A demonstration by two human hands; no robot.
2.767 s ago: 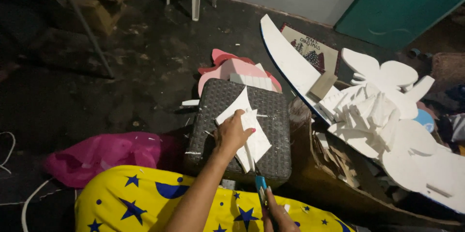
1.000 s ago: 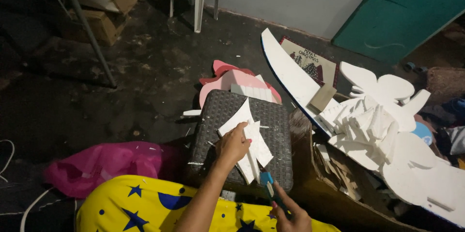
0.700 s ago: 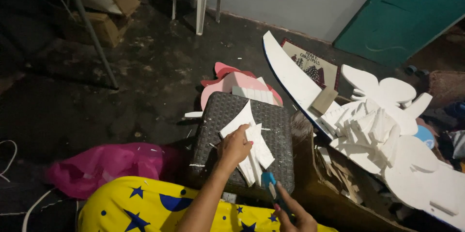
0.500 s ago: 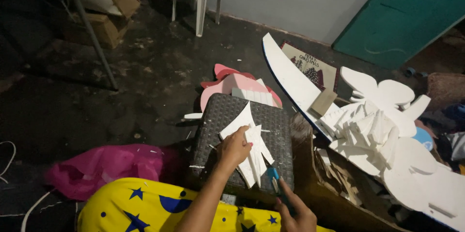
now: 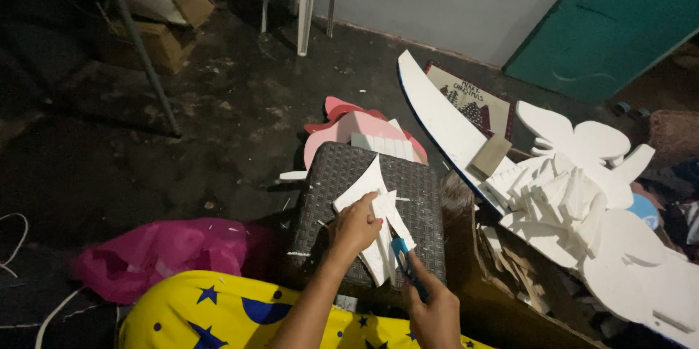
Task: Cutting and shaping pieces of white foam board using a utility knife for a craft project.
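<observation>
Compared with the frame half a second back, the right hand [image 5: 435, 314] has slid a touch lower with its blue cutter [image 5: 405, 264], while the left hand [image 5: 354, 226] keeps pressing the white foam piece [image 5: 378, 226] in much the same spot. That foam piece lies on the dark woven stool [image 5: 375, 212], near the centre of view. The left hand is spread flat on it, fingers half open, pinning rather than gripping. At 5 o'clock from it, the right hand is closed around the cutter handle, blade end meeting the foam's lower right edge. Judging by the jagged outline, several cuts are already made, and this one looks partway through. A heap of white foam offcuts [image 5: 575, 210] lies at 3 o'clock, a pink bag [image 5: 160, 254] at 9 o'clock.
</observation>
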